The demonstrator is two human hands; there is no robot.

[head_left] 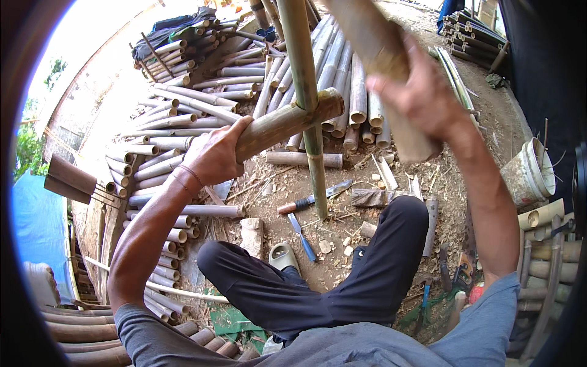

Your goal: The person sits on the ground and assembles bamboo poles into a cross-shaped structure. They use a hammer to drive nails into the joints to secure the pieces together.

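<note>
Bamboo tube [269, 134] sits upper centre of the frame, slanting up to the right. Upright bamboo pole [315, 171] appears to pass through the tube near its far end; pole foot meets the ground at frame centre. Standing the pole on the ground probably gives the tube something solid to work against.

Left hand [214, 150], left of centre, has the tube's near end. Likely reason: long lever from the pole, good control of angle and twist, fingers well clear of the crossing. Its fingers are closed round the tube, knuckles up; fingertips tuck out of sight on the far side.

Right hand [423, 92], upper right, grips a thick wooden block [376, 46] around its lower part, bulk of it up top. Judging by that, the weight is kept above the fist and apart from the tube. Fingers curled in, thumb across the near face; blurred, so exact finger closure round the back can't be read.

Knees are spread either side of the pole foot, presumably for room. Dark-handled knife [315, 197] and blue-handled chisel [302, 237] lie near the pole foot, seemingly for easy reach.
</note>
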